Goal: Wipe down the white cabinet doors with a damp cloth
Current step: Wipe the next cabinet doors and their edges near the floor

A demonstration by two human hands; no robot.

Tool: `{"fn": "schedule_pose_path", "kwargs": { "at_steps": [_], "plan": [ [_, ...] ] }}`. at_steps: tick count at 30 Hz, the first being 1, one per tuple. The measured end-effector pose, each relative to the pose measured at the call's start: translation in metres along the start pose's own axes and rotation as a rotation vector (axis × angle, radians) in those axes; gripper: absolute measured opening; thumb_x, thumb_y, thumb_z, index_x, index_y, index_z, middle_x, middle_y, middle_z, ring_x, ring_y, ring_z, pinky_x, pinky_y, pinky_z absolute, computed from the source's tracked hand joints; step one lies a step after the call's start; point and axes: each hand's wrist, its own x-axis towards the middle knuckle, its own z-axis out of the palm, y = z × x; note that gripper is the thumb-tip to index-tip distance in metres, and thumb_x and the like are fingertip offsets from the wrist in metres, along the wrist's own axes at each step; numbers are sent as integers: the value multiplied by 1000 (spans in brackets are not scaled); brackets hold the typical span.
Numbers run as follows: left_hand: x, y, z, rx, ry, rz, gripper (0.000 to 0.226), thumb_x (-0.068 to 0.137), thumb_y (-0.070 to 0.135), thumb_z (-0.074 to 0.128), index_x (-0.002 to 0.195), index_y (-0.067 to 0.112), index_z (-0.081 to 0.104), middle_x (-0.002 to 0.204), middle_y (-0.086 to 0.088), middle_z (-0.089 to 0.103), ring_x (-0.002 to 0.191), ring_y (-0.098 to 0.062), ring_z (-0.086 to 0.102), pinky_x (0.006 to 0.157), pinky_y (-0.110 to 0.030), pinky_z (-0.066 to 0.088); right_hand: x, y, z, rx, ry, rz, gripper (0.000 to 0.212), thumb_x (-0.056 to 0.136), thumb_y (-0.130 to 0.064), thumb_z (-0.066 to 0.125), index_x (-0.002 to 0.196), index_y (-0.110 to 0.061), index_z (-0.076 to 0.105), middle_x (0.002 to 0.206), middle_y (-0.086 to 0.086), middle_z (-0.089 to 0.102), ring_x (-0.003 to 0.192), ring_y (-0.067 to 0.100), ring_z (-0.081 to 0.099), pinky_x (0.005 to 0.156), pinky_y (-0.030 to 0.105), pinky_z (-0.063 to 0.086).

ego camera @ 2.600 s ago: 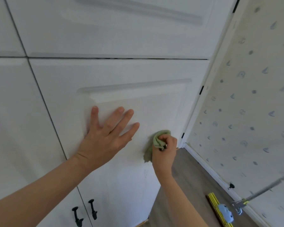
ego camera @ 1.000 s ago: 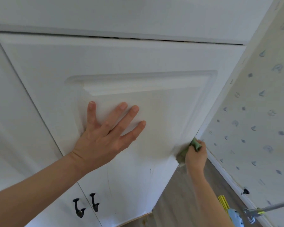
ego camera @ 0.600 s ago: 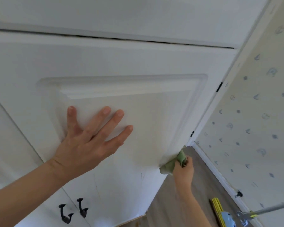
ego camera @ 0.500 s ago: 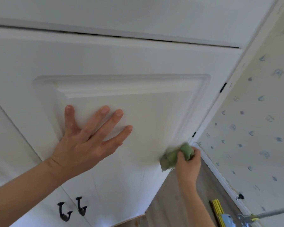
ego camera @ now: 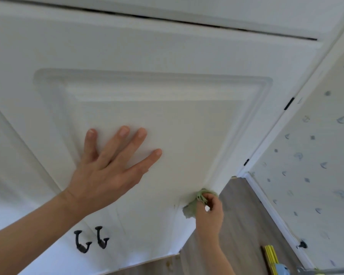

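Fingers (ego camera: 204, 200) of the right hand (ego camera: 210, 212) pinch the green cloth (ego camera: 192, 208) against the lower right part of the door (ego camera: 187, 124), lower than half a second ago, when it sat beside the panel's moulded edge. Left hand (ego camera: 107, 171) stays flat on the panel, fingers spread, holding nothing. By my reading, wiping has moved down the right edge; the bottom strip near the handles (ego camera: 91, 241) likely remains.

The left hand (ego camera: 105, 171) lies flat, fingers straight and spread, the forearm coming from the lower left. The right hand (ego camera: 210, 213) is lower, fingers curled, wrist bent upward.
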Motion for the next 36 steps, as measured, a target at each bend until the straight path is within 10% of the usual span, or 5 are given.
{"fn": "schedule_pose_path", "kwargs": {
  "at_steps": [4, 17, 23, 29, 36],
  "plan": [
    [-40, 18, 2, -53, -89, 134, 57, 95, 15, 54, 151, 23, 47, 162, -14, 32, 154, -33, 20, 125, -57, 8, -10, -29, -16, 73, -59, -190, 48, 85, 11, 55, 116, -24, 65, 114, -10, 59, 99, -1, 60, 80, 14, 52],
    [-73, -3, -3, -105, -143, 210, 58, 91, 9, 56, 149, 17, 50, 165, -12, 26, 154, -29, 19, 123, -62, 7, 36, -32, -4, 91, 312, -184, 18, 85, -1, 51, 98, -14, 55, 101, 6, 55, 84, 15, 56, 73, 27, 50],
    [-73, -1, 2, -83, -61, 216, 56, 90, 23, 65, 145, 18, 55, 160, -10, 39, 150, -30, 30, 123, -59, 15, 33, 37, -5, -110, 111, 374, 19, 90, -1, 48, 105, -7, 57, 92, 14, 61, 77, 24, 53, 63, 31, 44],
    [-73, 1, 7, -63, -2, 206, 46, 93, 26, 60, 139, 19, 62, 153, -9, 49, 147, -29, 35, 123, -59, 16, 18, -23, -5, 26, 129, -121, 23, 86, -4, 60, 103, -18, 64, 101, -2, 64, 88, 12, 62, 74, 22, 51],
    [-73, 2, 7, -73, -12, 208, 49, 93, 26, 60, 141, 18, 60, 157, -12, 42, 149, -31, 33, 122, -61, 17, -13, 23, 22, -72, 20, 312, 17, 87, 1, 52, 89, -15, 56, 86, 5, 55, 78, 22, 49, 58, 24, 39]
  ]
}}
